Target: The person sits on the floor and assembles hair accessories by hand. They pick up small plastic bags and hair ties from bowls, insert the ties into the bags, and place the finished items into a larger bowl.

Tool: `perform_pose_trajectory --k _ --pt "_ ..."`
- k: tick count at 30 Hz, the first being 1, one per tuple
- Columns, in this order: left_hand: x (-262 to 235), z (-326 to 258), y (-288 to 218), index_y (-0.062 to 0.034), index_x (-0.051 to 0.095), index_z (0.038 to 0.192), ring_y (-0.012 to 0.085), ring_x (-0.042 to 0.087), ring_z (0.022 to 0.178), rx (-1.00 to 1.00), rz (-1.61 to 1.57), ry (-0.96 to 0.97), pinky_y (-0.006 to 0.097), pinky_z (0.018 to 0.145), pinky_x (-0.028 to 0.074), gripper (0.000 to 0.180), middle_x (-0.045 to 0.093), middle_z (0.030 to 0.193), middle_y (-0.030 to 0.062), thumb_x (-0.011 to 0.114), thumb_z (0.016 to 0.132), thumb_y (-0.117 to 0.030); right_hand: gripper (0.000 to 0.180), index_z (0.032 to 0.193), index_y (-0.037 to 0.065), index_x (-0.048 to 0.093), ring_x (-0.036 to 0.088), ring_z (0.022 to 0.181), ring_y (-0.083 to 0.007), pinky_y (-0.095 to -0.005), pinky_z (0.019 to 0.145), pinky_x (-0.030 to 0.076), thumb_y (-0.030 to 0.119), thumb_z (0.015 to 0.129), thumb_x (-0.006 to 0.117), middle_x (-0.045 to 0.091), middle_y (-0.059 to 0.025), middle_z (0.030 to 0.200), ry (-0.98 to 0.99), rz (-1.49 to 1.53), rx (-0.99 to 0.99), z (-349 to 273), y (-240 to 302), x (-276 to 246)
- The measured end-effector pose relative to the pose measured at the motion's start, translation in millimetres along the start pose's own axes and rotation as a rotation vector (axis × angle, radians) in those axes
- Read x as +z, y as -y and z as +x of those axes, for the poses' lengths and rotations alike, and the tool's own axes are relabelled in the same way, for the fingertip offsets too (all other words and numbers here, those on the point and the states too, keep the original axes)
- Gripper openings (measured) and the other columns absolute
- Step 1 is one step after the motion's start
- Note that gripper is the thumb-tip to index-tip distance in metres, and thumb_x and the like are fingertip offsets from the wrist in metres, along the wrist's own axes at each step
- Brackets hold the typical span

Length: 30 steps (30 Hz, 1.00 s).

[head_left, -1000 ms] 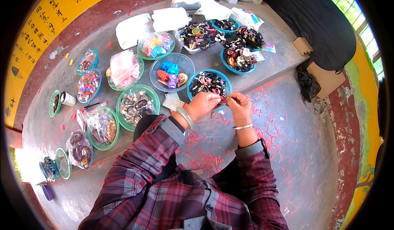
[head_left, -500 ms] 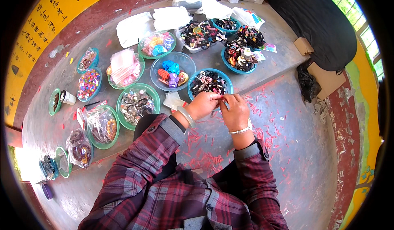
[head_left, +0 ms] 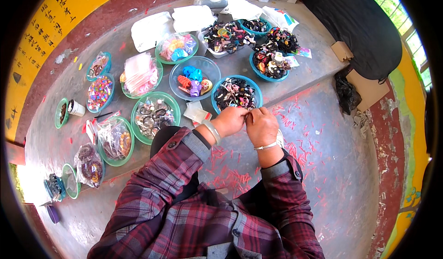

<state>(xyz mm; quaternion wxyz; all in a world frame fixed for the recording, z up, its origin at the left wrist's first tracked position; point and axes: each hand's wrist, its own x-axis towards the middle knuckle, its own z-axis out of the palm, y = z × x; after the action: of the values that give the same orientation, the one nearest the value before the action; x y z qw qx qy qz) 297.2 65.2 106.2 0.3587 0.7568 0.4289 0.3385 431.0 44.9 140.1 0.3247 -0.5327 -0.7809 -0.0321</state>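
My left hand (head_left: pixel 230 122) and my right hand (head_left: pixel 262 128) meet at the fingertips, just on the near side of a blue bowl (head_left: pixel 259 93). Both are closed in a pinch, thumbs and fingers together. Whatever sits between them is too small and covered to name. Dark hair ties with small pink and white ornaments (head_left: pixel 236 92) fill that bowl. Beside my left hand lie small clear packets (head_left: pixel 196 112). A bangle (head_left: pixel 212 130) circles my left wrist, and a thin pale band (head_left: pixel 267 146) my right.
Leftward stand a clear bowl (head_left: pixel 174 81) of colourful pieces, a green bowl (head_left: pixel 177 109) of dark ties and several other filled bowls. More hair ties heap a white tub (head_left: pixel 201 41) farther back. Red scraps (head_left: pixel 230 178) litter the lower floor below a step edge (head_left: pixel 304 89).
Both hands have come slightly nearer to me, and the right fingers have curled in further. The pinch now shows less between the fingertips. The bowls stay where they were.
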Motion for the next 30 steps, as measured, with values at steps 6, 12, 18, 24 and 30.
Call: perform_pose_trajectory --k 6,12,18,24,30 --pt "-3 0 -4 -0.0053 0.06 0.092 0.0329 0.059 0.073 0.011 0.009 -0.002 0.035 0.065 0.046 0.017 0.059 0.078 0.0186 0.048 0.083 -0.015 0.009 0.065 0.007 0.055 0.054 0.061 -0.0294 -0.0389 0.056 0.043 0.013 0.069 0.059 0.054 -0.01 0.066 0.001 0.037 0.029 1 1 -1" --pt "-3 -1 -3 -0.0061 0.06 0.092 0.0343 0.057 0.074 0.027 0.077 0.06 0.034 0.064 0.046 0.017 0.059 0.082 0.019 0.049 0.083 -0.015 0.008 0.066 0.006 0.055 0.055 0.062 -0.0292 -0.0391 0.054 0.044 0.012 0.067 0.06 0.054 -0.0102 0.066 -0.013 -0.017 -0.014 2 -2 -2" --pt "-7 1 -8 -0.0006 0.06 0.095 0.0149 0.061 0.074 -0.191 -0.292 0.054 0.026 0.067 0.047 0.019 0.064 0.081 0.0094 0.05 0.086 -0.014 0.006 0.071 0.004 0.062 0.056 0.058 -0.0258 -0.033 0.053 0.045 0.006 0.065 0.06 0.057 -0.0114 0.066 -0.057 0.328 0.203 5 -7 -5" --pt "-9 3 -4 0.0022 0.059 0.099 0.0112 0.059 0.079 -0.255 -0.694 0.057 0.024 0.072 0.048 0.024 0.062 0.089 0.0061 0.048 0.088 -0.016 0.007 0.073 0.001 0.064 0.053 0.056 -0.0091 -0.0237 0.052 0.043 0.005 0.072 0.059 0.062 -0.0046 0.066 0.056 1.02 0.638 6 -22 1" --pt "-19 4 -14 0.0044 0.056 0.102 0.0149 0.059 0.084 -0.383 -0.965 0.063 0.025 0.075 0.048 0.026 0.06 0.096 0.0102 0.048 0.088 -0.016 0.006 0.075 0.001 0.062 0.054 0.056 -0.0101 -0.0204 0.055 0.043 0.005 0.074 0.057 0.061 -0.0039 0.068 0.14 1.222 0.846 11 -34 -5"
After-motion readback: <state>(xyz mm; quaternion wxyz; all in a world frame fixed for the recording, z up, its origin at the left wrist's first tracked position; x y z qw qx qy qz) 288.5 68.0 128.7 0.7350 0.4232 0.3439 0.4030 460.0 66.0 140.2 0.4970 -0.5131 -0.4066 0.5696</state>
